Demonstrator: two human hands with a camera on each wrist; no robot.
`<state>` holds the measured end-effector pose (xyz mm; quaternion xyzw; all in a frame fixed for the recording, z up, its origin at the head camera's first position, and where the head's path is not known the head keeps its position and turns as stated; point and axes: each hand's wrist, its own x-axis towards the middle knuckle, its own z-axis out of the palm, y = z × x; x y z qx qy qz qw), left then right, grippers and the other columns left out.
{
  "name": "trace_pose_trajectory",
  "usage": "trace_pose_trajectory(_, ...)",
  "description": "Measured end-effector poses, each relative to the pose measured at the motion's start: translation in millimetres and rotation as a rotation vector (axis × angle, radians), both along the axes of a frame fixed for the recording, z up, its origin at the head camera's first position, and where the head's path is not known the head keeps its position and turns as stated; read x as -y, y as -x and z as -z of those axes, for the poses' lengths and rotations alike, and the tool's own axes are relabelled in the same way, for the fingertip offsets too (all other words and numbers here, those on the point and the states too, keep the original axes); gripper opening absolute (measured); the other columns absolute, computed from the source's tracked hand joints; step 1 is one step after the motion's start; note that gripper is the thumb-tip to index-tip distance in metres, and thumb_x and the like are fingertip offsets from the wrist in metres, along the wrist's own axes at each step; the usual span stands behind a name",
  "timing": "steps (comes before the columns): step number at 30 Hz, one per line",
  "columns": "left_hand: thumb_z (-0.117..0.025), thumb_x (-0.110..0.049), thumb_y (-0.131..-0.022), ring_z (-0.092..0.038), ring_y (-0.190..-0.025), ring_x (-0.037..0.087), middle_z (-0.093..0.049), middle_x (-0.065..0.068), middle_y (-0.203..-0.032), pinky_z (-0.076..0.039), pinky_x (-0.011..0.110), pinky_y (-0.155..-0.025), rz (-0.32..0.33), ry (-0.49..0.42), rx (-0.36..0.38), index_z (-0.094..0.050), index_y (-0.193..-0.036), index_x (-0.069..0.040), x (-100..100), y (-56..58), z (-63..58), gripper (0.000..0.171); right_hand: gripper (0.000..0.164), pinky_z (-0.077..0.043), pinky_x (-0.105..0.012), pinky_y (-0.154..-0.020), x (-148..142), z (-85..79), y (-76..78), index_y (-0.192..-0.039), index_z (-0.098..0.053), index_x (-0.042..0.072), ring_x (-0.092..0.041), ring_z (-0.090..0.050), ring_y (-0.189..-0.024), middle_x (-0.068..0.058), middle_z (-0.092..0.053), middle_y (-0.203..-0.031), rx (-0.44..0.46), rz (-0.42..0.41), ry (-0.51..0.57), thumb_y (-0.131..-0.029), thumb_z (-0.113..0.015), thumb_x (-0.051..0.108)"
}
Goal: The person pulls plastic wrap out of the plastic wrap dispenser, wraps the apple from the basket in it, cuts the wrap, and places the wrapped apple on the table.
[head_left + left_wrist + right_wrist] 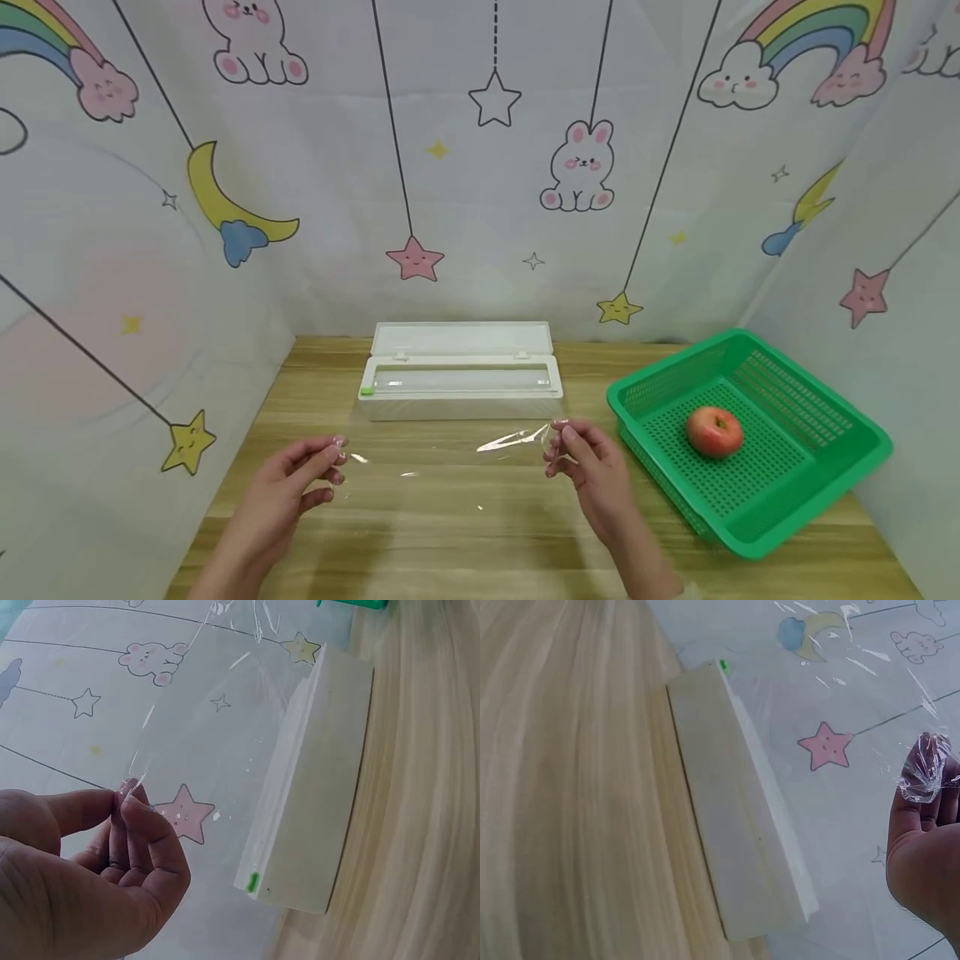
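A sheet of clear film point(513, 438) hangs between two hands, over the middle of the wooden table point(322, 367) and on the near side of a white box point(461, 408). The left hand point(288, 482), toward the table's left edge, pinches one end of the film between thumb and forefinger, the other fingers loosely bent beneath. The right hand point(594, 467), just beside the basket point(821, 500), pinches the other end between thumb and fingertips; the right wrist view shows the film crumpled over those fingertips. The span between the hands is traced mostly by glints, and how far its lower edge reaches is hard to tell. The box stands near the table's back edge, its long side roughly parallel to it, with its lid point(461, 339) up and leaning back. Inside the box's frame shows a pale, shiny strip point(461, 381). A small green tab point(367, 391) sits at the frame's near left corner, and in the left wrist view a tiny dark mark on the box is too small to make out. The green basket fills the table's right side, set at an angle, with a red apple point(715, 432) on its perforated floor. Behind, a white backdrop point(322, 167) bears printed rabbits, stars, moons and rainbows.
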<state>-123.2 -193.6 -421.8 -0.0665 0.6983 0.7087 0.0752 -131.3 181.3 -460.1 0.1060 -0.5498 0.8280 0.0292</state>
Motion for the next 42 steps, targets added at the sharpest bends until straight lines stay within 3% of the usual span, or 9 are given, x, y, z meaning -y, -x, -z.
trace_pose_trajectory(12,-0.057,-0.029,-0.096,-0.055,-0.091,0.024,-0.053,0.013,-0.108,-0.05,0.035,-0.075,0.09,-0.027,-0.148,-0.049,-0.124,-0.001,-5,49.3,-40.3,0.04,0.032,-0.05,-0.033,-0.069,1,-39.9,56.6,-0.117,-0.047,-0.007,-0.023,-0.055,-0.083,-0.015,-0.05,-0.096,-0.022,0.021,0.013,-0.098,-0.052,0.019)
trace_pose_trajectory(17,-0.056,-0.029,-0.096,-0.055,-0.091,0.024,-0.052,0.014,-0.11,-0.05,0.032,-0.073,0.1,-0.019,-0.191,-0.051,-0.123,-0.003,-8,71.1,-56.1,0.038,0.03,-0.05,-0.033,-0.072,2,-54.7,76.3,-0.116,-0.049,-0.003,-0.024,-0.055,-0.087,-0.014,-0.05,-0.099,-0.025,0.029,0.03,-0.097,-0.054,0.019)
trace_pose_trajectory(22,-0.057,-0.028,-0.095,-0.054,-0.091,0.023,-0.052,0.013,-0.111,-0.05,0.031,-0.075,0.083,-0.02,-0.194,-0.052,-0.123,-0.004,-9,84.0,-68.7,0.037,0.024,-0.05,-0.032,-0.071,4,-63.9,89.4,-0.113,-0.051,0.0,-0.024,-0.055,-0.087,-0.013,-0.051,-0.1,-0.031,0.033,0.061,-0.097,-0.055,0.018)
trace_pose_trajectory(31,-0.058,-0.028,-0.095,-0.054,-0.091,0.022,-0.053,0.012,-0.112,-0.049,0.031,-0.076,0.063,-0.026,-0.195,-0.051,-0.125,-0.005,-6,87.7,-81.1,0.038,0.021,-0.05,-0.032,-0.072,0,-75.9,96.3,-0.112,-0.053,0.002,-0.022,-0.057,-0.088,-0.009,-0.053,-0.099,-0.049,0.033,0.071,-0.097,-0.055,0.016)
trace_pose_trajectory(42,-0.059,-0.029,-0.094,-0.054,-0.091,0.024,-0.052,0.014,-0.112,-0.05,0.031,-0.075,0.073,-0.015,-0.232,-0.052,-0.124,-0.006,-2,71.6,-86.7,0.038,0.021,-0.049,-0.03,-0.07,0,-85.8,87.2,-0.112,-0.053,-0.001,-0.021,-0.056,-0.085,-0.009,-0.053,-0.097,-0.099,0.012,0.078,-0.098,-0.053,0.014)
